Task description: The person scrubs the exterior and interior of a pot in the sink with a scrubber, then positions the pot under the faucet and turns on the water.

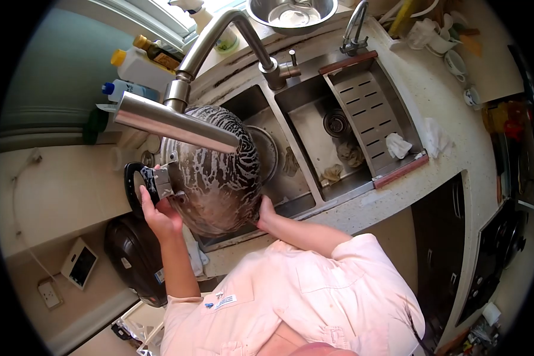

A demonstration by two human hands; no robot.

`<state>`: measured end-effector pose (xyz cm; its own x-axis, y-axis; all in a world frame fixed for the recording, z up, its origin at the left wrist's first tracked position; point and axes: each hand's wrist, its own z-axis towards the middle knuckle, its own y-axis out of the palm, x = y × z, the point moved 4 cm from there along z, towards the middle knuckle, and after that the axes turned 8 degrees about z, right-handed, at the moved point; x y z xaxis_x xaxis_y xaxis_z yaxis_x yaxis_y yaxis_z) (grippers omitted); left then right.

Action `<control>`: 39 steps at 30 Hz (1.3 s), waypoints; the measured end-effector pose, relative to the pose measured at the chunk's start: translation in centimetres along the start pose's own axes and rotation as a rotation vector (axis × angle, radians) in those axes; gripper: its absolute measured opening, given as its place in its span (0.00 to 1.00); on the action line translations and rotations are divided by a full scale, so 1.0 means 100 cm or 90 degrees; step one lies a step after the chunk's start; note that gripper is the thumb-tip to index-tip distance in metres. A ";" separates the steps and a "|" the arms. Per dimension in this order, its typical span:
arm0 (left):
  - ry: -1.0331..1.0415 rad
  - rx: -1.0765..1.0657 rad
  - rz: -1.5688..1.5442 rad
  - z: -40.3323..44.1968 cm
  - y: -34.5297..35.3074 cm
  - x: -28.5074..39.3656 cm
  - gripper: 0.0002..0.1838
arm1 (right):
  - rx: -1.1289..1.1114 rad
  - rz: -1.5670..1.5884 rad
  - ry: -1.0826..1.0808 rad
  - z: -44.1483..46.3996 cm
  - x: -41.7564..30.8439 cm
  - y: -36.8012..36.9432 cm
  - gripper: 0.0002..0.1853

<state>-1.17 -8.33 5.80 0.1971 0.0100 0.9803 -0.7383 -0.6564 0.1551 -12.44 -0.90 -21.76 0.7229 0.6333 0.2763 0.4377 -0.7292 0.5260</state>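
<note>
A large wok [213, 196] is tipped over the left basin of the sink, its dark rounded outside streaked with white suds. My left hand [162, 218] is at its black loop handle [135, 184], with a finger beside the loop and other fingers partly hidden behind the metal bracket. On the opposite side, my right hand [266, 212] is closed against the wok's lower edge, its fingertips mostly hidden. Above the wok hangs the wide metal head of the faucet [178, 123]; no water stream shows.
Crumpled cloths [350, 154] lie in the right basin [302, 113], beside a slotted drain tray [368, 113]. Bottles [139, 68] line the left wall. A metal bowl [292, 15] stands behind the faucet. Cups [455, 64] sit on the right counter.
</note>
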 end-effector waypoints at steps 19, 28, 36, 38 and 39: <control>-0.032 -0.017 -0.034 0.025 -0.020 -0.009 0.24 | 0.017 -0.096 -0.078 -0.001 -0.031 -0.012 0.20; -0.022 0.016 -0.014 0.026 -0.018 -0.010 0.24 | -0.003 -0.172 -0.412 -0.032 -0.082 0.031 0.20; -0.005 0.035 -0.002 0.027 -0.014 -0.010 0.25 | -0.081 -0.149 -0.450 -0.055 -0.090 0.059 0.20; -0.006 0.034 0.001 0.027 -0.015 -0.011 0.25 | -0.082 -0.157 -0.465 -0.059 -0.088 0.060 0.20; -0.008 0.037 0.001 0.026 -0.014 -0.011 0.25 | -0.082 -0.161 -0.473 -0.061 -0.087 0.060 0.20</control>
<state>1.39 -9.39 4.22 0.2050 -0.0005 0.9788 -0.7003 -0.6987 0.1463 -19.40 -9.20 -16.13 0.7969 0.4040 -0.4492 0.6041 -0.5213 0.6027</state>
